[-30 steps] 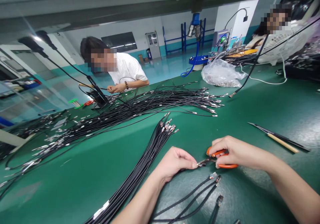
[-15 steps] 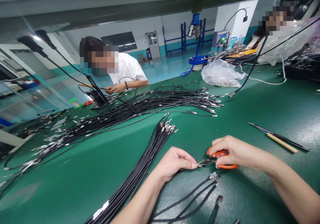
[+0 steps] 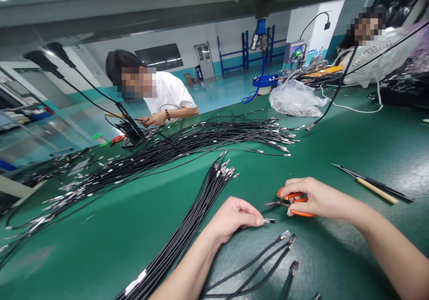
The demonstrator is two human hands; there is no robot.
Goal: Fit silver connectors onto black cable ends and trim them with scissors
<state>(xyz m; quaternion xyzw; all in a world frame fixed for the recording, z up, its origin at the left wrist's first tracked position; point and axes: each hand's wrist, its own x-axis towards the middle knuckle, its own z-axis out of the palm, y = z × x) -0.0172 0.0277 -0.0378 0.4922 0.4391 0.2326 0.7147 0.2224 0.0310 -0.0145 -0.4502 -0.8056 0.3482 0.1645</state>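
My left hand (image 3: pixel 238 215) pinches a cable close to its end; a small metal-and-black connector (image 3: pixel 269 221) sticks out past the fingertips. The rest of that cable is hidden behind my hand and forearm. In my right hand (image 3: pixel 306 195) are orange-handled pliers or cutters (image 3: pixel 295 199), the fingers wrapped round the grips. Their jaws point left, just above the connector and apart from it. Below my hands lie a few black cables (image 3: pixel 258 264) with metal ends. To the left of my left forearm runs a bundle of black cables (image 3: pixel 187 228) with bare-looking metal tips.
A large heap of black cables (image 3: pixel 187 141) stretches across the green table (image 3: pixel 315 155). Tweezers and a wooden-handled tool (image 3: pixel 377 190) lie at right. Behind are a plastic bag (image 3: pixel 296 99), a white fan (image 3: pixel 372 68), a hanging black lead (image 3: pixel 330 106) and a co-worker (image 3: pixel 170 92) across the table.
The pliers in my right hand have moved slightly up and left, off the connector. My left hand stays in place, still pinching the cable.
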